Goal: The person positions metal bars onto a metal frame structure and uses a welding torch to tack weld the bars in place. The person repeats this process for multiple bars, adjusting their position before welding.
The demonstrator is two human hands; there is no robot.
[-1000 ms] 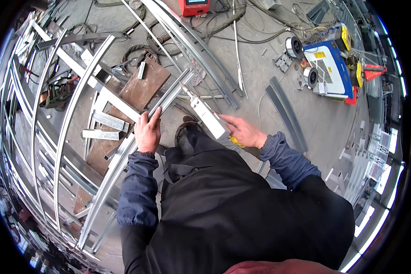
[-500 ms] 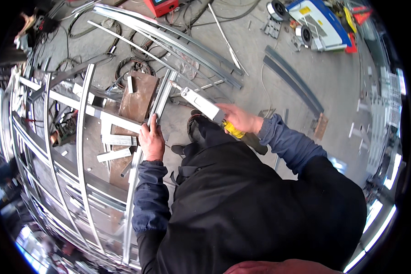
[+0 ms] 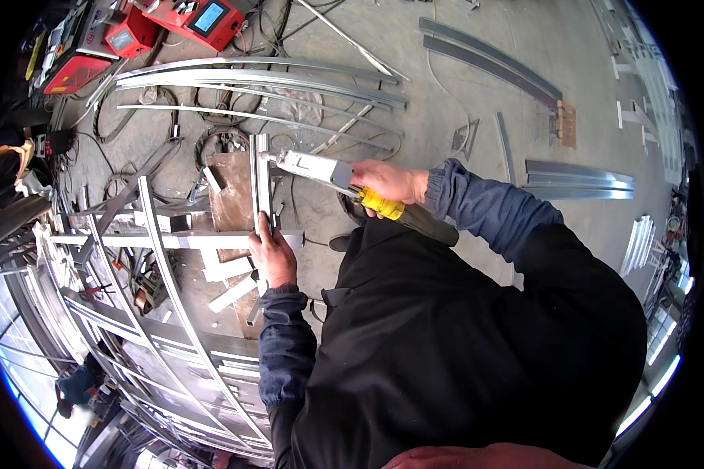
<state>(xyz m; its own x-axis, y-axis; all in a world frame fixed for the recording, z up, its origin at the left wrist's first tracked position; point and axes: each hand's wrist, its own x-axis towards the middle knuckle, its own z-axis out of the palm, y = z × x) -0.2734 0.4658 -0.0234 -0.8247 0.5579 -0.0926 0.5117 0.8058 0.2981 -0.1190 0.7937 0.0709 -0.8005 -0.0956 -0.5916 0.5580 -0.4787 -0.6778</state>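
Note:
My right hand (image 3: 389,184) is closed around a handheld welding gun (image 3: 314,166) with a silver-white body, a narrow nozzle and yellow wrapping at its rear. The gun points left, its nozzle at the far end of an upright-lying pair of metal rails (image 3: 263,181). Whether the tip touches the metal I cannot tell. My left hand (image 3: 274,256) grips the nearer part of these rails, fingers curled and the index finger stretched along the metal. Under that hand the rails meet a wide crosswise bar (image 3: 186,240) of a metal frame (image 3: 167,272).
A rusty plate (image 3: 231,180) and short metal offcuts (image 3: 233,294) lie beside the rails. Long profiles (image 3: 242,76), cables and red machines (image 3: 199,22) are on the far floor. More dark profiles (image 3: 493,61) lie right. Another person (image 3: 78,388) is at the lower left.
My view has turned, so the scene has swung round and the red machines show more. The gun's nozzle has come left, over the rail ends. Both hands keep their grip.

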